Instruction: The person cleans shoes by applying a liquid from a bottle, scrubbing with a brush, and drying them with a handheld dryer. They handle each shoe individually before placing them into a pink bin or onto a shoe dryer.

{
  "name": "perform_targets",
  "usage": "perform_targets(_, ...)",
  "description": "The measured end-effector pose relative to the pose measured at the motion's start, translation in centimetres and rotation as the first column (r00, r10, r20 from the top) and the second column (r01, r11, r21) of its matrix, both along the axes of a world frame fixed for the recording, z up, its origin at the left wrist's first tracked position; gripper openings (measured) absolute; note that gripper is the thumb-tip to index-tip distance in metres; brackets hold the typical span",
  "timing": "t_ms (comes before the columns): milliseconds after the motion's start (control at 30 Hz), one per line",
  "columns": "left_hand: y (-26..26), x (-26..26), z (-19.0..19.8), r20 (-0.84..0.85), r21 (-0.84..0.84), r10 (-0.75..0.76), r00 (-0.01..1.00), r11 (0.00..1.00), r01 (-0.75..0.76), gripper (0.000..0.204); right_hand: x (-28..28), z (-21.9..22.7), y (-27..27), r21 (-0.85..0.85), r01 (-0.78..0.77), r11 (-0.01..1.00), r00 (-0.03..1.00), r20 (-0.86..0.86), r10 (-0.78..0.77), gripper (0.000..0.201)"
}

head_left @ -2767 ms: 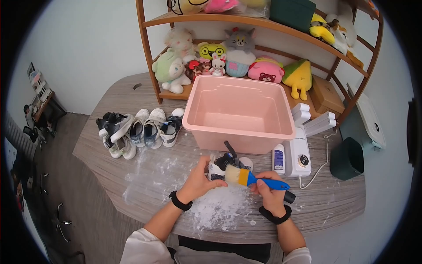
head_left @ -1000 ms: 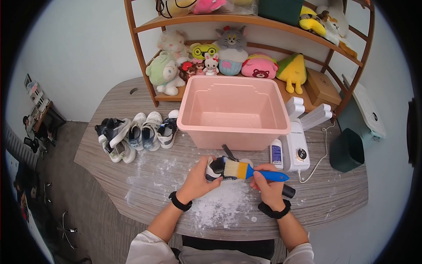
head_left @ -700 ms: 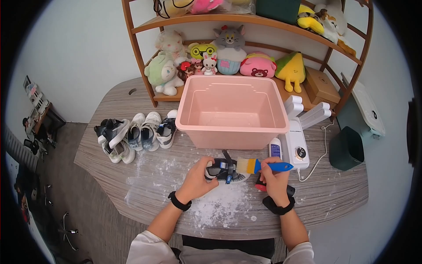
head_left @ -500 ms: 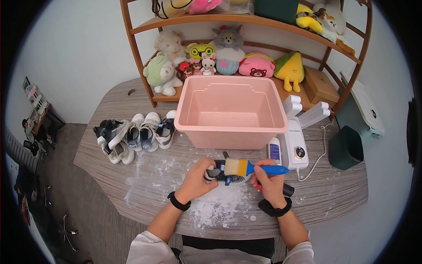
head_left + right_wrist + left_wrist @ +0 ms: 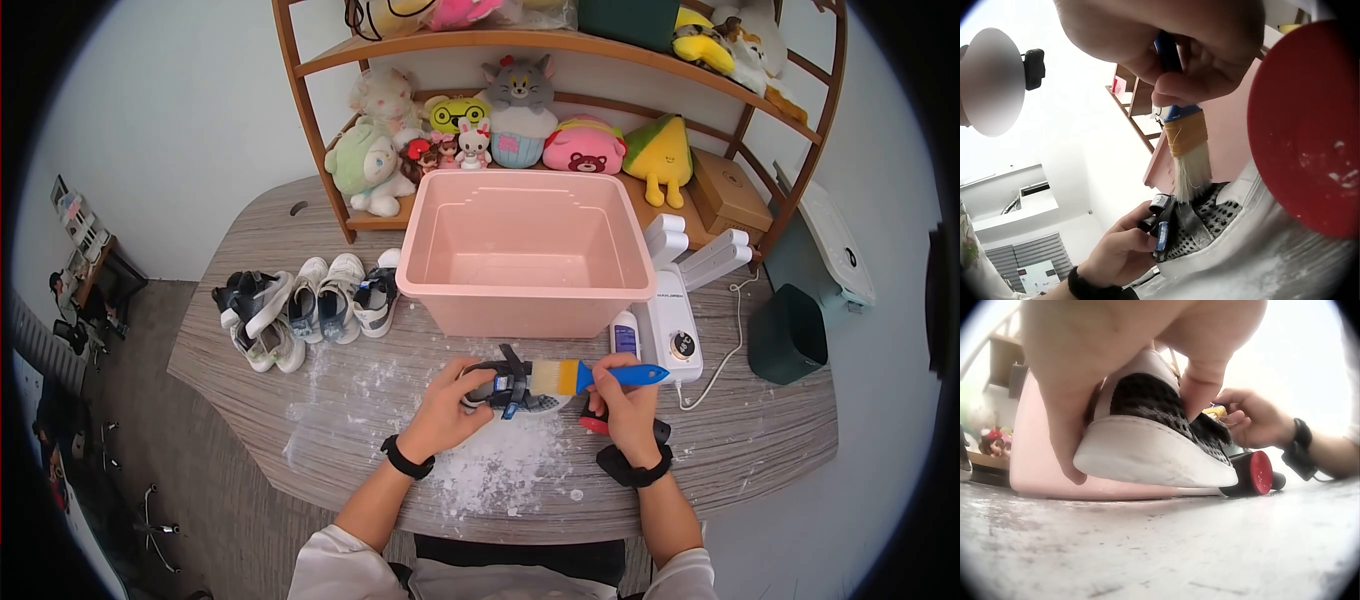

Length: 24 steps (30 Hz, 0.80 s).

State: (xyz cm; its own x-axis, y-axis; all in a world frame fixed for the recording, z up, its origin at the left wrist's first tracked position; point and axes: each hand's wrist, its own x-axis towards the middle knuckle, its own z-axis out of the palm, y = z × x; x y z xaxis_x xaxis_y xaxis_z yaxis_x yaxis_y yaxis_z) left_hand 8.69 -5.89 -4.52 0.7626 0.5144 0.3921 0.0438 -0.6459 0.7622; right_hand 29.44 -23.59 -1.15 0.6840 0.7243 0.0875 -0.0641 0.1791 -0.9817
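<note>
A small black-and-white shoe (image 5: 540, 402) with dark straps is gripped at its heel by the left hand (image 5: 447, 410); in the left wrist view its white sole (image 5: 1154, 456) is just over the tabletop. The right hand (image 5: 627, 412) pinches the blue handle of a paintbrush (image 5: 556, 377). In the right wrist view the pale bristles (image 5: 1192, 174) touch the shoe's perforated upper (image 5: 1210, 215) by the straps. Beside the right hand lies a black cylindrical thing with a red end (image 5: 594, 424), which looms large in the right wrist view.
White powder (image 5: 495, 470) covers the table's front middle. Behind the hands stands a pink tub (image 5: 525, 312), with a white bottle (image 5: 625, 335) and a white device (image 5: 672, 335) to its right. Several shoes (image 5: 340, 300) sit at left. Plush toys (image 5: 520, 130) fill the shelf; a dark green bin (image 5: 788, 335) is at right.
The brush and right hand have shifted back and forth over the shoe, lately rightward from its opening toward the toe. The straps now show upright, and the left hand's fingers lie further over the heel.
</note>
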Motion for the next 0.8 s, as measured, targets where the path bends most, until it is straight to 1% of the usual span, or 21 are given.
perform_targets(33,-0.1,0.0,0.0,-0.007,-0.023,0.017,1.000,1.000,-0.017,0.046,-0.1,0.1,0.1,-0.013,-0.035,0.999,0.999,-0.005,0.035,0.004)
perform_targets(67,0.0,0.0,0.0,-0.009,-0.022,0.016,1.000,1.000,-0.017,0.046,0.0,0.0,0.1,-0.013,-0.035,0.999,0.999,-0.007,0.034,0.004)
perform_targets(167,0.1,-0.1,0.0,0.001,-0.022,0.011,1.000,1.000,-0.011,0.046,0.8,-1.1,0.3,-0.044,0.012,0.999,0.999,0.031,-0.011,0.004)
perform_targets(233,0.0,-0.1,0.2,-0.018,-0.036,0.015,1.000,0.999,-0.015,0.046,1.7,-1.8,0.2,-0.056,0.106,0.993,0.989,0.107,-0.099,0.003)
perform_targets(333,0.1,-0.1,-0.1,-0.002,-0.024,0.013,1.000,1.000,-0.013,0.046,2.2,-1.5,0.2,-0.012,0.123,0.992,0.989,0.084,-0.122,0.003)
perform_targets(367,0.1,-0.1,0.0,-0.002,-0.024,0.013,1.000,1.000,-0.013,0.046,2.0,-1.1,0.0,-0.012,0.123,0.992,0.989,0.084,-0.122,0.003)
perform_targets(433,0.1,-0.1,0.1,-0.001,-0.023,0.013,1.000,1.000,-0.013,0.046,1.2,-0.1,-0.2,0.059,0.074,0.996,0.997,0.013,-0.074,0.003)
perform_targets(467,0.1,-0.1,0.0,-0.001,-0.023,0.013,1.000,1.000,-0.013,0.046,0.9,0.0,-0.2,0.059,0.074,0.996,0.997,0.012,-0.074,0.003)
perform_targets(533,0.1,-0.1,-0.1,-0.016,-0.052,0.003,1.000,0.999,-0.004,0.044,0.4,0.0,-0.1,-0.019,0.010,1.000,0.999,0.045,-0.009,0.002)
perform_targets(567,0.2,-0.1,-0.2,-0.018,-0.052,0.001,1.000,0.999,-0.002,0.044,0.6,-0.4,-0.1,-0.020,0.012,1.000,0.999,0.043,-0.011,0.002)
perform_targets(633,0.5,0.0,-0.4,0.045,-0.043,0.003,0.999,0.999,-0.001,0.044,1.6,-1.6,0.0,-0.040,0.100,0.994,0.984,0.154,-0.093,0.002)
perform_targets(667,0.5,0.0,-0.4,0.045,-0.043,0.003,0.999,0.999,-0.001,0.044,2.1,-1.8,-0.1,-0.041,0.100,0.994,0.984,0.155,-0.092,0.002)
perform_targets(733,0.5,-0.1,-0.1,0.008,0.000,0.015,1.000,1.000,-0.015,0.044,2.7,-1.9,-0.2,-0.012,0.177,0.984,0.970,0.174,-0.172,0.002)
perform_targets(767,0.4,-0.1,0.0,0.009,0.000,0.017,1.000,1.000,-0.017,0.044,2.6,-1.8,-0.3,-0.012,0.175,0.984,0.970,0.174,-0.171,0.002)
perform_targets(800,0.3,0.0,0.0,0.025,-0.003,0.026,0.999,1.000,-0.026,0.044,2.3,-1.5,-0.5,0.045,0.145,0.988,0.979,0.138,-0.150,0.002)
